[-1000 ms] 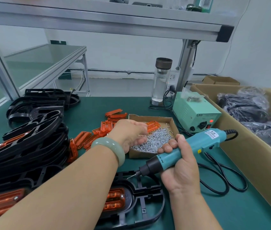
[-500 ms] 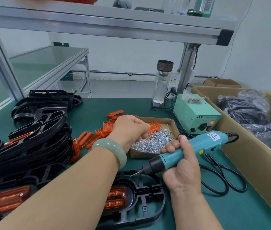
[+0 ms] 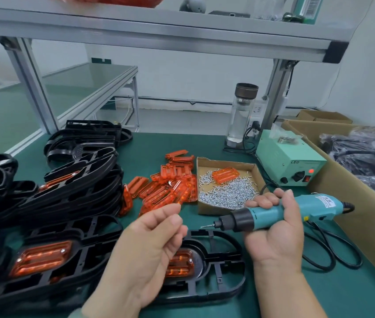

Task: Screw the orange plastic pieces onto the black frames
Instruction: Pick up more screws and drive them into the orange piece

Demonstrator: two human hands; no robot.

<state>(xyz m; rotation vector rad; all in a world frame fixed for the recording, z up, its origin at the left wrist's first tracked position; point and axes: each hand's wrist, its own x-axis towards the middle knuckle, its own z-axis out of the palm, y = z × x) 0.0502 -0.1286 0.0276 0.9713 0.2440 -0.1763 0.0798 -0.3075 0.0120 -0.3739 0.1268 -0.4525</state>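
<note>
**Hands.** The left hand is raised over the work with its fingers curled and the thumb tip set against the forefinger in a pinch. Whether a screw sits in that pinch cannot be told, as the area is small and blurred. The right hand is wrapped round the body of the electric screwdriver. The tool is held roughly level, with the bit pointing left toward the left fingertips and clear of the work.

**Workpiece.** The near black frame lies flat on the green mat beneath both hands. An orange piece is seated in its round centre. One screw head shows at the right end of the piece, and its left part is hidden behind the left hand.

**Step in hand (judgement).** A screw is probably being loaded onto the bit for a further fastening on this piece. The next move calls for seating the screw on the bit tip. The tool must then be brought upright over an unfilled hole and pressed down squarely.

**Surroundings.**
- **Left:** a second frame carries a fitted orange piece, and a stack of black frames lies beyond it.
- **Far side of the hands:** loose orange pieces lie just left of a cardboard tray holding screws.
- **Far right:** the power unit.
</note>
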